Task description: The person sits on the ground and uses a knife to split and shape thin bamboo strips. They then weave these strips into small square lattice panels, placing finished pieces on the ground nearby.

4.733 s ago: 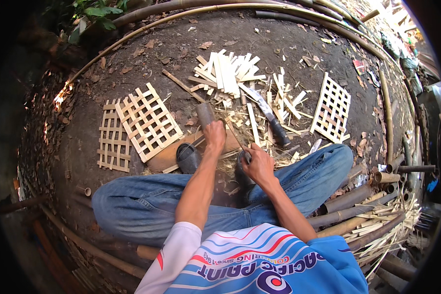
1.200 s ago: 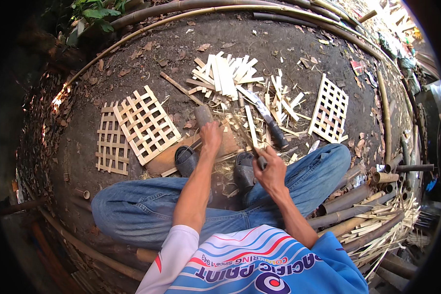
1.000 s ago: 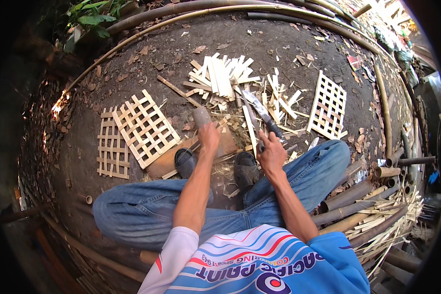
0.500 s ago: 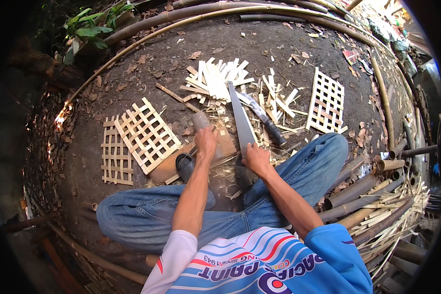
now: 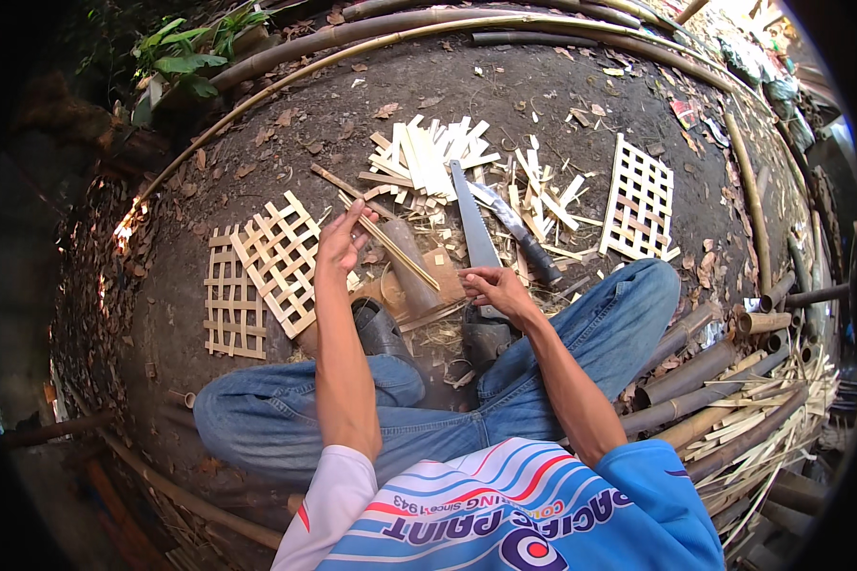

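My left hand [image 5: 343, 243] is raised over the work spot, its fingers pinching a few thin bamboo strips [image 5: 400, 252] that slant down to the right. Close to their lower end is my right hand [image 5: 500, 288], fingers loosely bent and apart, with nothing visible in them. A handsaw [image 5: 472, 214] lies on the ground beside it, blade pointing away; the hand partly hides its near end. Under the strips a greyish wooden cylinder [image 5: 412, 285] rests on a board between my feet. A knife with a black handle [image 5: 533, 255] lies right of the saw.
Beyond the saw spreads a pile of pale bamboo slats [image 5: 433, 152]. Woven bamboo lattices [image 5: 281, 262] lie at the left, and another lattice [image 5: 640, 200] at the right. Bamboo poles [image 5: 690, 371] and a heap of shavings [image 5: 752, 409] are beside my right knee.
My left hand has left the wooden cylinder and lifted, now with bamboo strips in it. My right hand has come away from the saw's near end and loosened. The cylinder now lies nearer.
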Motion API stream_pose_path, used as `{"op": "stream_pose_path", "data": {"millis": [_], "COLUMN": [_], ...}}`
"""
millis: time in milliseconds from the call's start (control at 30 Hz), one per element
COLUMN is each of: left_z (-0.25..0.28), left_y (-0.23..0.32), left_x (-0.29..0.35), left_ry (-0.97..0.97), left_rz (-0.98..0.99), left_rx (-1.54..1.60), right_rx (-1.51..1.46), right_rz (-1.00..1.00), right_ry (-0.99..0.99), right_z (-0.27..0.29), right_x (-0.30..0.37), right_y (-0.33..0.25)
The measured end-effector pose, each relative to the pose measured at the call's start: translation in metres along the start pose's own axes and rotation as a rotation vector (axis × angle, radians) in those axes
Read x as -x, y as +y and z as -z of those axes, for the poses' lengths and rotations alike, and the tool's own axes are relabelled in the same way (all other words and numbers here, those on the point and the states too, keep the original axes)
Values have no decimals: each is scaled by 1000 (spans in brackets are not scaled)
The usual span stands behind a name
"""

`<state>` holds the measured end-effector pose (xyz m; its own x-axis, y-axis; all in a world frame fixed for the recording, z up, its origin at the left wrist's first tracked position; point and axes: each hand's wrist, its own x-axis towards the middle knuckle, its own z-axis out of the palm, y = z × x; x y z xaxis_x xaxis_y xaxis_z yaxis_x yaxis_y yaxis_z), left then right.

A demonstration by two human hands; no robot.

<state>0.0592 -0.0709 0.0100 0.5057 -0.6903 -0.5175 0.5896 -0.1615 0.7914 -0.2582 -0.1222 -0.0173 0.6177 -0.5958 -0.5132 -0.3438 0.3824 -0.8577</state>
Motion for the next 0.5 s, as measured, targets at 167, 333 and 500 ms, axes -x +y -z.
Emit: {"op": "stream_pose_path", "data": {"millis": [167, 333, 500], "left_z": [24, 31, 35], "left_y": [-27, -45, -55], "left_x": [-4, -7, -7], "left_ry": [-23, -72, -124], "left_rz": [93, 142, 124], "left_rx": [255, 318, 341], "right_rx": [-143, -226, -141], "right_rz": [-12, -13, 23], "right_ry": [-132, -177, -161], "right_z": [-6, -12, -14], "right_x": [4, 3, 1], "right_y": [-7, -6, -1]}}
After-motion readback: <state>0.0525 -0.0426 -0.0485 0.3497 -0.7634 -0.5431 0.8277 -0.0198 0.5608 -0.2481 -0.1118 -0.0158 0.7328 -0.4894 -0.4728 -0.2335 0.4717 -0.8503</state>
